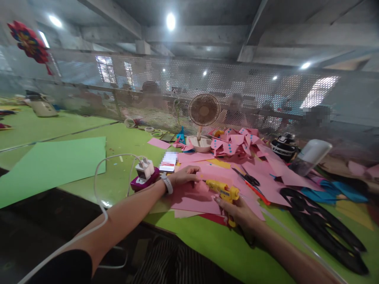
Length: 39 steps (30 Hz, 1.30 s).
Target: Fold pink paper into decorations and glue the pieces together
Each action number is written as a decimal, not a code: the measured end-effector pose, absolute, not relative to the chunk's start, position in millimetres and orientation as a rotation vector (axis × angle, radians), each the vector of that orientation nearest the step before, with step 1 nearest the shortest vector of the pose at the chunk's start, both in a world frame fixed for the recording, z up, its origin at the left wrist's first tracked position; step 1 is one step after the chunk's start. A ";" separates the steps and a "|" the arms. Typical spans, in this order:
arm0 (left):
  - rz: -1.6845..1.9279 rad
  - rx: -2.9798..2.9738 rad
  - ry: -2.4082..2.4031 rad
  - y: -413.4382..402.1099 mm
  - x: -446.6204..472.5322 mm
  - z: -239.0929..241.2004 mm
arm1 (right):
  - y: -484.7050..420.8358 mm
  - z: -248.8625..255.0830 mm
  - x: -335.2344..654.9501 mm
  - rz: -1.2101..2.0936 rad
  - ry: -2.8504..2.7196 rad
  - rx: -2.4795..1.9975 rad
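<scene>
My right hand (235, 209) is wrapped round the handle of a yellow hot glue gun (222, 189), whose nozzle points left. The nozzle tip is close to a small pink paper piece (202, 188). My left hand (187, 176), with a white band at the wrist, pinches this pink piece near its edge; the fingertips are partly hidden. Under both hands lie pink paper sheets (189, 200). Just right of the glue gun rest black scissors (251, 180) and an orange-red cutter (258, 193).
Behind the sheets stand a small fan (204, 110) and a heap of folded pink paper (237, 142). A phone (168, 161) and a purple power strip (137, 184) with a white cable lie left. Black cut-out shapes (325, 232), a dark jar (284, 148) and a clear bottle (310, 157) are right.
</scene>
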<state>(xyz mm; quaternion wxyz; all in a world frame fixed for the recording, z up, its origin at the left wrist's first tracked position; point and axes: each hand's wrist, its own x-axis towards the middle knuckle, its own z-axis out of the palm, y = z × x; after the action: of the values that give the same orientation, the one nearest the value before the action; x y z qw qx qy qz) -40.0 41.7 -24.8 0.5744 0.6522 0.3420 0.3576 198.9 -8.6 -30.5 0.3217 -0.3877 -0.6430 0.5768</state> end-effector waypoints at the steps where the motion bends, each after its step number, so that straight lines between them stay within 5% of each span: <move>1: 0.833 1.533 0.805 41.7 -40.1 -24.9 | -8.4 -30.2 199.0 1.528 -1.693 -1.030; 39: 0.821 1.538 0.826 42.2 -39.3 -25.1 | -7.5 -33.3 197.8 1.407 -1.804 -1.108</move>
<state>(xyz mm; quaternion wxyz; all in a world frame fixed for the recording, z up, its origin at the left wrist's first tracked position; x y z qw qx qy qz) -39.3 42.2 -25.1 0.5699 0.6551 0.3518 0.3499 197.8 -7.5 -33.3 0.2955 -0.4163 -0.6779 0.5289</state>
